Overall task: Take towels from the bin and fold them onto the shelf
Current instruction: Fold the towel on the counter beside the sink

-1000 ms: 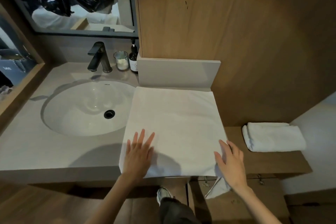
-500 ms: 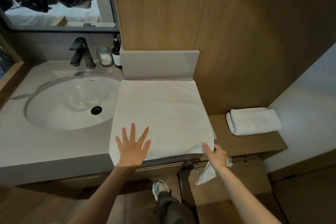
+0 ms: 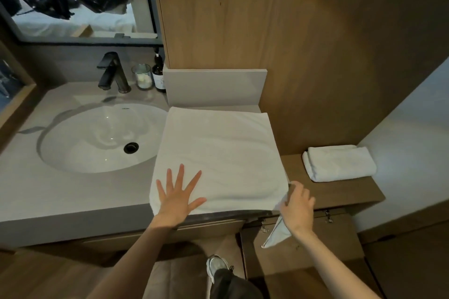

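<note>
A white towel (image 3: 218, 155) lies spread flat on the grey counter to the right of the sink. My left hand (image 3: 178, 195) presses on its near left part with fingers straight and spread. My right hand (image 3: 297, 205) grips the towel's near right corner at the counter edge; a flap of the towel hangs down below that hand. A folded white towel (image 3: 339, 162) rests on the low wooden shelf (image 3: 340, 192) to the right. The bin is not in view.
A white oval sink (image 3: 97, 138) with a black tap (image 3: 113, 73) fills the left of the counter (image 3: 48, 192). A glass (image 3: 142, 76) and a dark bottle (image 3: 159, 75) stand behind it. A wood-panelled wall rises behind the towel. My shoe (image 3: 216, 267) is on the floor below.
My right hand went from lying flat on the towel's right edge to gripping its near right corner. My left hand spread its fingers and stayed put. The view shifted slightly.
</note>
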{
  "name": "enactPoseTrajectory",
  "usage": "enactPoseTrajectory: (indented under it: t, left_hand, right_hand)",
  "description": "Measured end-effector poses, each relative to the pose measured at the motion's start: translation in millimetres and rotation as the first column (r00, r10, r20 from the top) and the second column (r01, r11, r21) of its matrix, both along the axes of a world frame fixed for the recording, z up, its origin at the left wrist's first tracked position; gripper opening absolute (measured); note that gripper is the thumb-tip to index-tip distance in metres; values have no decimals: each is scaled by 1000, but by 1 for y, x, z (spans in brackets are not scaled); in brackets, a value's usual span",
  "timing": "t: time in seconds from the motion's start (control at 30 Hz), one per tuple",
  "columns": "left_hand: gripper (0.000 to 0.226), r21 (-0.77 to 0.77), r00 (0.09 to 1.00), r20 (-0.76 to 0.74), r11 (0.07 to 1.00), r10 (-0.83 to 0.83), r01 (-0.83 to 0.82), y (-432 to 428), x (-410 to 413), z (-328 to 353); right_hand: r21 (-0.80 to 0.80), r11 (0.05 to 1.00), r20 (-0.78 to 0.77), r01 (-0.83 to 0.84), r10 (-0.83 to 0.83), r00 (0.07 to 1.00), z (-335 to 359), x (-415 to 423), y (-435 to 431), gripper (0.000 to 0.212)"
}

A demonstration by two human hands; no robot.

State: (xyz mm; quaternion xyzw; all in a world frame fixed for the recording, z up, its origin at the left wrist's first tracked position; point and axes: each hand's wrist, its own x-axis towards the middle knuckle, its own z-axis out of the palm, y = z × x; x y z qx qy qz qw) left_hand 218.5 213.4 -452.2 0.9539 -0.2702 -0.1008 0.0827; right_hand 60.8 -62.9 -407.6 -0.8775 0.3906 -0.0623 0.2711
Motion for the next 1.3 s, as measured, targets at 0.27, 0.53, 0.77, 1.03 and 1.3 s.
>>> enactPoseTrajectory:
  t: [0.27,0.53,0.77,1.03,1.3]
  left_hand:
    - [84,67,996,85,997,-29,24,5,2,-3]
    - [66,34,951,282,992,-126,121,31,0,0]
    - [28,-135,912,407,984,-51,116,27,-6,19]
    - [39,-157,993,114,988,4,14,-42,33,63]
    - [32,-49,979,159,989,-130,139,-51,91,36]
  right_hand:
    - [-185,615,-314,-767,702,639,-10,54,49,66]
    - [-183,635,-423,-751,639,643,-17,41,10,77]
    - [-85,817,-252,-570,536,806,-4,60,10,50]
    - [-61,877,-360,-477,426,830,30,86,36,39]
    - [127,868,-460,-479,479,747,14,106,32,57]
